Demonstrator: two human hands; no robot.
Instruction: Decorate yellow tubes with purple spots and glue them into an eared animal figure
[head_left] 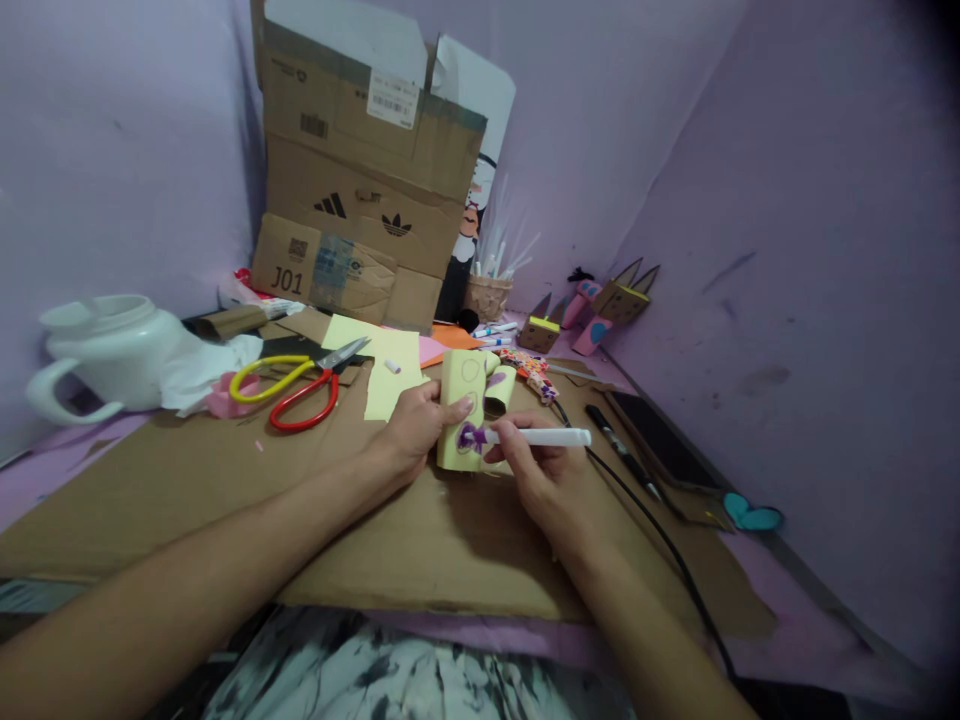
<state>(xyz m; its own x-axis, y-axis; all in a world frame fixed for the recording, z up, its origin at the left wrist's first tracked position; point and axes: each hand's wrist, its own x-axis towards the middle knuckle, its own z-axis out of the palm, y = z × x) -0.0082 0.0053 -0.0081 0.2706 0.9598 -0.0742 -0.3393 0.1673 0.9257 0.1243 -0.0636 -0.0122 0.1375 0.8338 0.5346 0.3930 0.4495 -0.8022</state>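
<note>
My left hand (pixel 418 425) grips the left side of a yellow paper-covered tube (pixel 456 385), its thumb across the front. Circles are outlined on the paper, and the lowest one is partly coloured purple. In my right hand (pixel 541 465) is a white marker (pixel 551 437), held almost level, its purple tip touching that lowest circle. Just behind lies a second yellow paper roll (pixel 499 390) with a purple patch and a dark open end. A small marker cap (pixel 392 367) rests on a yellow paper sheet (pixel 382 395) to the left.
Scissors (pixel 307 385) with yellow and red handles lie left on the cardboard sheet (pixel 360 530), near a white teapot-like vessel (pixel 112 350). A large cardboard box (pixel 367 170) stands behind. A black cable (pixel 660 530), a black pen (pixel 622 450) and a phone-like dark slab (pixel 664 440) are at right.
</note>
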